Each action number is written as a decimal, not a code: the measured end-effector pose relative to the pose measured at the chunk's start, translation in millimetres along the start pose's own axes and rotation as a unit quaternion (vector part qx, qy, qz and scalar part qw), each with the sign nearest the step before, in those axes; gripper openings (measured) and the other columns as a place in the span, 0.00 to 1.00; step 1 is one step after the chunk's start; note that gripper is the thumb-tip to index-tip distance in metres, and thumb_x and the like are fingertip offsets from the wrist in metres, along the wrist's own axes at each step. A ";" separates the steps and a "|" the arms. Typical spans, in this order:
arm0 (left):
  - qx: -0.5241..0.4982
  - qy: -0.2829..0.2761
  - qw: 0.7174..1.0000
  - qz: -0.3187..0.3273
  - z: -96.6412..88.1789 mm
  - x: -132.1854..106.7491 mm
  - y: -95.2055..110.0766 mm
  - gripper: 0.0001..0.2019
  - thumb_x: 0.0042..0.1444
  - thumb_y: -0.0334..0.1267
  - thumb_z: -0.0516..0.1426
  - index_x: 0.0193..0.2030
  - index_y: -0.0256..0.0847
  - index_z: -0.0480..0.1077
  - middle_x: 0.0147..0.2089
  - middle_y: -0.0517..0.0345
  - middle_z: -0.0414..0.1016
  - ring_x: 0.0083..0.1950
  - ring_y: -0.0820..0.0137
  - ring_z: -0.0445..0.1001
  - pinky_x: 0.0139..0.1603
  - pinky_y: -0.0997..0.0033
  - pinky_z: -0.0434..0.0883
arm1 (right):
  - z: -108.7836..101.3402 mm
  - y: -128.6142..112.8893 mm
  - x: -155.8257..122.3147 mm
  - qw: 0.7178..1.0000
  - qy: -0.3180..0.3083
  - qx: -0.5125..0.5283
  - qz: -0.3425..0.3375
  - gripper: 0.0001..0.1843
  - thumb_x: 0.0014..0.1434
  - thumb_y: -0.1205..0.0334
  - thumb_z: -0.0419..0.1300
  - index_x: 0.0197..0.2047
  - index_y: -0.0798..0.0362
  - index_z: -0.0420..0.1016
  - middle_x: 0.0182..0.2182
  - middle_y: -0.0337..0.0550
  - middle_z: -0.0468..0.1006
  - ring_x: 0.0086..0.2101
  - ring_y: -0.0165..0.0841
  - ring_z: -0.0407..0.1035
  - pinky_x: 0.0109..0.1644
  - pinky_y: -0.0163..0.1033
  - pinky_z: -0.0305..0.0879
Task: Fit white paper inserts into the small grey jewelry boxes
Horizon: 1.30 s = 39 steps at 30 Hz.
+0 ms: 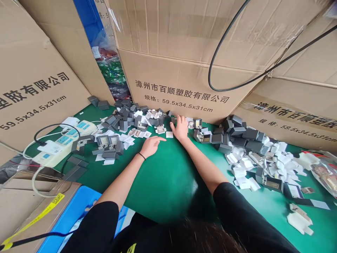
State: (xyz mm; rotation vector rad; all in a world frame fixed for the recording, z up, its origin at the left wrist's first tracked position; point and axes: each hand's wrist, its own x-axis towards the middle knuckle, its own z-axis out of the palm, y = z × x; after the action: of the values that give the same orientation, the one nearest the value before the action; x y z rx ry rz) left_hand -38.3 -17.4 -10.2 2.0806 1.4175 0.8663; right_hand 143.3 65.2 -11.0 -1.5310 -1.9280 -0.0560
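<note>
My left hand (pixel 150 146) rests low over the green table, its index finger stretched to the right and nothing visible in it. Just beyond that fingertip lies a small white card (pixel 169 134). My right hand (pixel 180 128) is spread with its fingers apart, reaching to the far side beside the small dark grey boxes. Whether its fingertips touch anything there, I cannot tell. Right of it stands an open grey box (pixel 197 123) with a pale lining. Small whitish inserts (pixel 160 129) and folded white papers (pixel 127 140) lie ahead of my left hand.
Dark grey boxes (pixel 238 131) and white paper pieces (pixel 281 161) are heaped at the right. A power strip (pixel 65 140) with cables lies left. Large cardboard cartons (pixel 179 73) wall the back, and a black cable (pixel 223 89) hangs before them. A blue crate (pixel 79 200) stands lower left.
</note>
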 end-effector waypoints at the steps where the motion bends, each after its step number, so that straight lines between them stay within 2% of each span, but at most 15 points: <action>1: -0.014 -0.003 1.000 -0.002 1.0 4.2 1.9 0.15 0.55 0.31 0.49 0.41 0.43 0.77 0.32 0.57 0.73 0.27 0.71 0.66 0.30 0.73 0.62 | 1.5 2.8 2.9 1.000 -0.008 -0.025 0.008 0.25 0.61 0.55 0.50 0.59 0.58 0.61 0.50 0.57 0.66 0.48 0.47 0.58 0.47 0.48 0.57; 5: -0.070 0.029 0.996 -0.051 5.8 18.9 4.9 0.18 0.60 0.39 0.47 0.51 0.38 0.71 0.24 0.58 0.69 0.22 0.71 0.64 0.25 0.73 0.61 | 2.1 13.6 3.7 0.995 -0.085 -0.049 -0.003 0.25 0.59 0.64 0.50 0.60 0.54 0.61 0.46 0.53 0.71 0.46 0.46 0.61 0.46 0.47 0.57; 7: -0.096 0.048 0.991 -0.075 6.9 22.0 4.3 0.20 0.61 0.42 0.45 0.54 0.36 0.69 0.24 0.57 0.69 0.24 0.70 0.66 0.25 0.72 0.63 | -4.1 14.9 -3.5 0.995 -0.098 -0.034 -0.010 0.24 0.59 0.66 0.50 0.59 0.54 0.62 0.43 0.51 0.73 0.44 0.44 0.63 0.47 0.46 0.57; 11: -0.185 0.023 0.980 -0.076 5.6 18.8 5.1 0.20 0.62 0.47 0.47 0.54 0.38 0.67 0.41 0.49 0.74 0.41 0.65 0.73 0.36 0.69 0.72 | -25.8 4.4 -31.7 0.995 -0.075 0.017 -0.061 0.22 0.62 0.64 0.48 0.59 0.57 0.60 0.45 0.51 0.73 0.43 0.41 0.64 0.46 0.44 0.57; 13: -0.294 0.006 0.954 -0.063 4.6 16.1 7.1 0.20 0.61 0.48 0.49 0.56 0.40 0.65 0.50 0.48 0.71 0.51 0.62 0.71 0.43 0.66 0.73 | -34.2 -4.7 -47.0 0.984 -0.100 0.033 -0.141 0.23 0.63 0.64 0.47 0.61 0.57 0.58 0.43 0.51 0.73 0.42 0.40 0.64 0.45 0.43 0.58; 15: -0.394 0.013 0.916 -0.068 4.3 14.5 9.3 0.21 0.59 0.48 0.51 0.57 0.42 0.62 0.54 0.48 0.68 0.56 0.60 0.68 0.46 0.62 0.74 | -37.4 -12.6 -58.0 0.973 -0.110 0.033 -0.200 0.23 0.64 0.66 0.45 0.62 0.57 0.57 0.41 0.50 0.74 0.42 0.38 0.64 0.46 0.43 0.57; 19: -0.480 0.039 0.868 -0.122 6.3 14.1 11.7 0.22 0.57 0.48 0.54 0.56 0.43 0.62 0.53 0.47 0.70 0.53 0.60 0.70 0.45 0.62 0.74 | -34.7 -18.8 -64.8 0.955 -0.119 0.031 -0.271 0.23 0.66 0.69 0.42 0.62 0.52 0.58 0.45 0.48 0.74 0.45 0.36 0.64 0.53 0.44 0.56; 22: -0.511 0.045 0.846 -0.145 10.0 14.7 12.2 0.21 0.55 0.47 0.56 0.54 0.43 0.64 0.51 0.48 0.72 0.52 0.60 0.71 0.45 0.63 0.74 | -35.6 -18.1 -64.0 0.946 -0.131 0.032 -0.294 0.22 0.66 0.68 0.43 0.62 0.49 0.59 0.46 0.45 0.75 0.50 0.34 0.63 0.58 0.44 0.54; 25: -0.539 0.067 0.825 -0.159 12.8 17.3 12.8 0.19 0.55 0.46 0.56 0.52 0.43 0.65 0.51 0.50 0.72 0.52 0.62 0.71 0.46 0.62 0.73 | -41.8 -15.7 -62.3 0.943 -0.115 0.034 -0.310 0.22 0.66 0.67 0.44 0.61 0.46 0.60 0.50 0.43 0.73 0.55 0.34 0.59 0.63 0.48 0.48; 27: -0.565 0.089 0.803 -0.168 11.7 20.1 12.4 0.18 0.58 0.47 0.53 0.50 0.40 0.66 0.49 0.50 0.73 0.51 0.63 0.71 0.47 0.61 0.72 | -45.5 -11.5 -60.1 0.954 -0.087 0.014 -0.286 0.22 0.65 0.66 0.45 0.61 0.47 0.60 0.56 0.43 0.69 0.58 0.36 0.56 0.65 0.51 0.44; 29: -0.580 0.120 0.785 -0.183 8.1 22.7 10.6 0.18 0.60 0.47 0.50 0.50 0.37 0.67 0.44 0.50 0.75 0.48 0.65 0.72 0.47 0.62 0.72 | -45.6 -3.4 -57.3 0.973 -0.063 -0.031 -0.219 0.24 0.62 0.69 0.47 0.61 0.50 0.61 0.58 0.45 0.66 0.59 0.40 0.54 0.64 0.53 0.43; 31: -0.585 0.138 0.773 -0.205 3.4 24.4 7.7 0.19 0.60 0.46 0.49 0.51 0.35 0.67 0.40 0.51 0.75 0.44 0.66 0.74 0.44 0.64 0.73 | -41.8 8.7 -54.1 0.985 -0.061 -0.083 -0.136 0.25 0.58 0.73 0.48 0.58 0.53 0.65 0.55 0.48 0.69 0.57 0.42 0.57 0.63 0.54 0.45; 34: -0.598 0.134 0.757 -0.227 -1.5 25.6 2.9 0.19 0.61 0.45 0.49 0.53 0.35 0.66 0.40 0.51 0.75 0.43 0.67 0.74 0.41 0.66 0.73 | -34.5 29.7 -48.6 0.986 -0.085 -0.137 -0.045 0.20 0.57 0.75 0.48 0.47 0.54 0.74 0.44 0.50 0.76 0.49 0.42 0.63 0.61 0.53 0.48; 37: -0.624 0.130 0.731 -0.243 -3.7 27.4 -1.1 0.20 0.63 0.47 0.45 0.52 0.36 0.66 0.40 0.50 0.75 0.42 0.67 0.74 0.40 0.66 0.72 | -34.1 44.3 -39.7 0.984 -0.059 -0.168 -0.005 0.17 0.58 0.73 0.48 0.45 0.55 0.75 0.45 0.51 0.75 0.49 0.43 0.62 0.60 0.53 0.46; 39: -0.645 0.121 0.713 -0.248 -5.3 29.1 -3.1 0.21 0.64 0.48 0.43 0.51 0.36 0.66 0.38 0.49 0.75 0.40 0.66 0.74 0.39 0.64 0.72 | -37.2 47.8 -29.7 0.983 -0.033 -0.178 -0.013 0.18 0.60 0.71 0.48 0.47 0.54 0.74 0.48 0.51 0.73 0.50 0.44 0.59 0.57 0.52 0.48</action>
State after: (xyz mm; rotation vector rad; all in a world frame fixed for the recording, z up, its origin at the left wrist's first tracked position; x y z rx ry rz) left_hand -36.4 11.1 -1.9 0.4984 0.8595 1.3319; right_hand 205.4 39.1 -14.6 -1.7526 -2.0723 -0.3847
